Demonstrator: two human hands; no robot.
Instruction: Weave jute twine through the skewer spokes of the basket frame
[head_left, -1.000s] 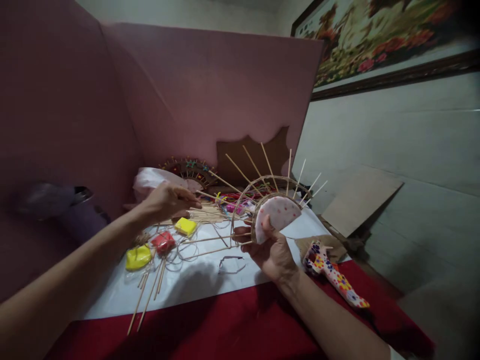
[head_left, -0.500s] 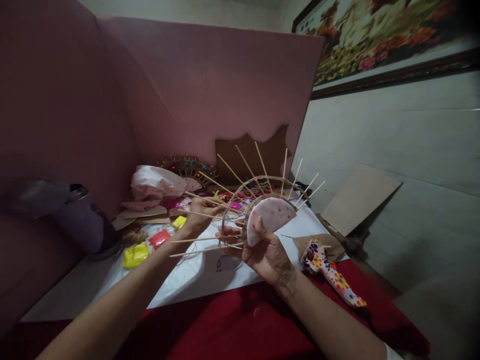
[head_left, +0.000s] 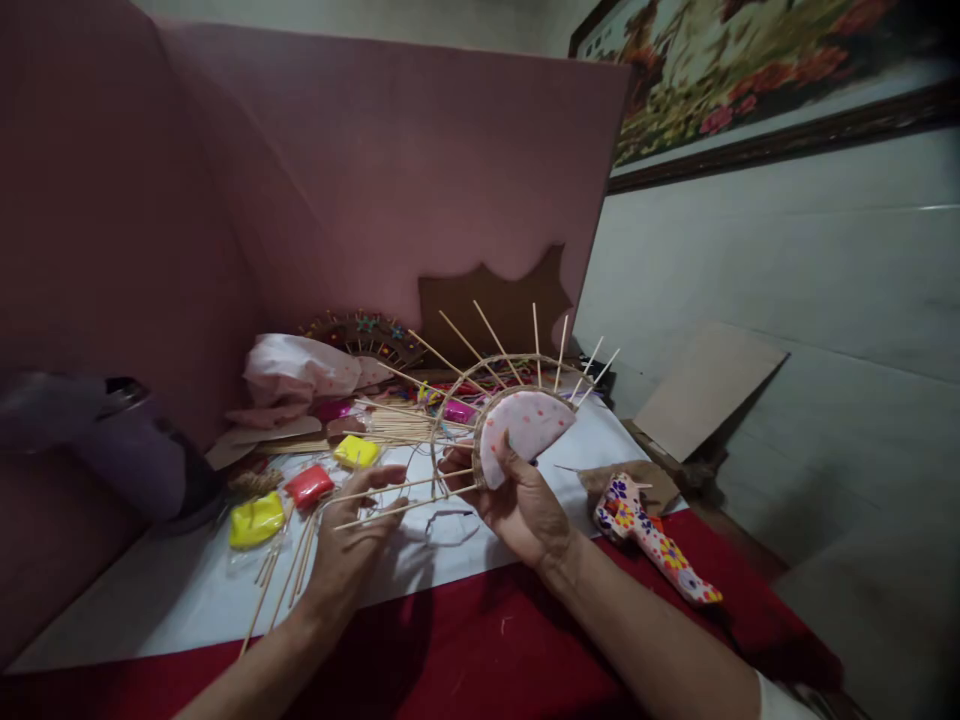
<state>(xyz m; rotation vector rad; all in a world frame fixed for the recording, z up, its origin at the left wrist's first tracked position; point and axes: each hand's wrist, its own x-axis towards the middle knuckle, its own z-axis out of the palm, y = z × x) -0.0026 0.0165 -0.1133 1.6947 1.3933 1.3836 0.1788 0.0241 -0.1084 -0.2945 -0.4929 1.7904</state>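
Holding up a half-round fan of thin pale sticks, brown curved bands and pink dotted cloth (head_left: 525, 425) over the white sheet (head_left: 150, 610), your right hand (head_left: 529, 510) has its thumb on the dotted front and its fingers tucked behind. Your left hand (head_left: 351, 535) is by the two lowest sticks, thumb and fingers apart; I can't tell if they touch the wood. To the left lie a red square packet (head_left: 309, 487) and two yellow packets (head_left: 256, 520). To the right, a pale flowery cloth shape (head_left: 660, 545) lies partly on dark red cloth (head_left: 525, 640). Jagged brown cardboard (head_left: 491, 310) stands at the back.
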